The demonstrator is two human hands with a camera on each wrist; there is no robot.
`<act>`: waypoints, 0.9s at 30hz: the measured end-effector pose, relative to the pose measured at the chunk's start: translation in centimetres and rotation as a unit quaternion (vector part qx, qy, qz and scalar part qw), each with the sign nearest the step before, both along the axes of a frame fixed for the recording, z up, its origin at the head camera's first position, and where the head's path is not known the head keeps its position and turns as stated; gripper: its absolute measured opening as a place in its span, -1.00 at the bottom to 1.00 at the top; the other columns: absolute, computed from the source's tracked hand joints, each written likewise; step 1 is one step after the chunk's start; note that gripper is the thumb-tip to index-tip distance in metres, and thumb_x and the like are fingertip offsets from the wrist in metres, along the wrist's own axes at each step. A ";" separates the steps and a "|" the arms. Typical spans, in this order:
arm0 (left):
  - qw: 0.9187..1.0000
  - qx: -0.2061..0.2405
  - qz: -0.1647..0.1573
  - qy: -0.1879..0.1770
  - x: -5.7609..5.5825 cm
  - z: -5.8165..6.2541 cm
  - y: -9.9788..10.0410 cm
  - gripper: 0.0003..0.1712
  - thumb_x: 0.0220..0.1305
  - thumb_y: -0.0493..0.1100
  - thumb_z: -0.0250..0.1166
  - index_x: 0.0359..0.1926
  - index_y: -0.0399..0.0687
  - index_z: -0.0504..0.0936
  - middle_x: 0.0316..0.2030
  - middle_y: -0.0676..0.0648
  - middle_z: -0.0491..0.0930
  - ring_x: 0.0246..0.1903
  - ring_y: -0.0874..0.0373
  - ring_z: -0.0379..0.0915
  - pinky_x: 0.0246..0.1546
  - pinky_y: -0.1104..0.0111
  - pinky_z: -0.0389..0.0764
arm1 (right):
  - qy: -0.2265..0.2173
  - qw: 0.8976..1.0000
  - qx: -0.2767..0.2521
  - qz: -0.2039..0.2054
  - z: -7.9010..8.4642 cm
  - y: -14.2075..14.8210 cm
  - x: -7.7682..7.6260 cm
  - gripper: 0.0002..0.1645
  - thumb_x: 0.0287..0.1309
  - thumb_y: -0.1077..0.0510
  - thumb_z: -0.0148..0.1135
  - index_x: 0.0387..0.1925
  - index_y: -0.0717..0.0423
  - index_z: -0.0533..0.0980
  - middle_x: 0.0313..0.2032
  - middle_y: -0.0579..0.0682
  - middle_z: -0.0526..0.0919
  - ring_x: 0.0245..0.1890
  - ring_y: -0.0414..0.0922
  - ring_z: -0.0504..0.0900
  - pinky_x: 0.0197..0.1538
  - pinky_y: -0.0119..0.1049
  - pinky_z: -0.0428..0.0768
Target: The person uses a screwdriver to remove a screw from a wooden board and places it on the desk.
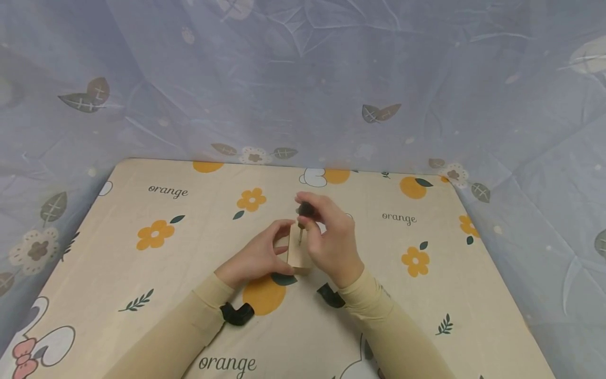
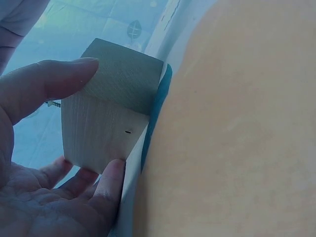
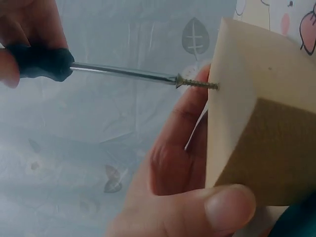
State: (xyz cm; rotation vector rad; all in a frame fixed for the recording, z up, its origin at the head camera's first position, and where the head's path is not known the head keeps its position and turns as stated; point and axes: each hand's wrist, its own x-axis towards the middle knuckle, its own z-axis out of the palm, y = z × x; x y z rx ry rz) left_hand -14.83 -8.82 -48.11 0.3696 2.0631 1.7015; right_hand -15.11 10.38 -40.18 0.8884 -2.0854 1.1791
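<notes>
A pale wooden block [image 1: 298, 255] sits on the patterned cloth, gripped by my left hand [image 1: 260, 254] with the thumb at its near end and the fingers along its left side. My right hand [image 1: 335, 239] holds a screwdriver by its dark handle [image 1: 306, 209] above the block. In the right wrist view the metal shaft [image 3: 123, 72] meets the head of a brass-coloured screw [image 3: 197, 84]. The screw's tip is in the block's upper face, with most of its thread showing. The left wrist view shows a small dark mark [image 2: 128, 132] on the block's side.
The table's cloth [image 1: 199, 295] is printed with oranges, flowers and words. A bluish-grey curtain [image 1: 303, 79] rises behind the table and along both sides. Black curved pieces [image 1: 238, 314] stick out at both wrists.
</notes>
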 end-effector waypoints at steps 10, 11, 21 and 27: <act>1.000 -0.008 0.001 0.000 -0.1 0.0 0.0 0.18 0.00 -0.31 0.68 0.58 0.09 0.22 0.62 -0.03 0.25 0.62 -0.01 0.25 0.51 0.10 0.54 | -0.003 1.000 -0.003 -0.014 -0.3 -0.2 -0.2 -0.32 0.00 0.32 0.69 0.18 0.16 0.62 -0.02 0.13 0.61 -0.09 -0.04 0.64 -0.06 -0.24 0.82; 1.000 -0.007 0.002 0.000 -0.1 0.0 0.0 0.19 0.00 -0.31 0.68 0.58 0.09 0.22 0.62 -0.03 0.25 0.62 -0.01 0.24 0.51 0.11 0.54 | 0.002 1.000 -0.005 -0.017 -0.3 -0.2 -0.2 -0.34 0.00 0.33 0.69 0.17 0.16 0.62 -0.06 0.14 0.60 -0.12 -0.04 0.65 -0.08 -0.25 0.82; 1.000 0.003 0.003 0.001 0.0 0.2 0.1 0.22 0.00 -0.33 0.68 0.61 0.08 0.20 0.62 -0.06 0.25 0.61 -0.02 0.26 0.49 0.14 0.56 | 0.049 0.998 -0.012 -0.046 -0.2 -0.5 0.2 -0.54 0.10 0.38 0.58 0.05 0.20 0.67 -0.30 0.09 0.65 -0.30 -0.05 0.68 -0.23 -0.30 0.84; 1.000 0.009 0.001 0.000 0.1 0.2 0.0 0.22 0.00 -0.35 0.67 0.61 0.06 0.19 0.60 -0.07 0.27 0.60 -0.02 0.29 0.49 0.15 0.56 | 0.049 0.998 -0.006 -0.044 -0.2 -0.4 0.2 -0.56 0.15 0.40 0.53 0.09 0.20 0.67 -0.29 0.08 0.68 -0.31 -0.06 0.70 -0.23 -0.28 0.84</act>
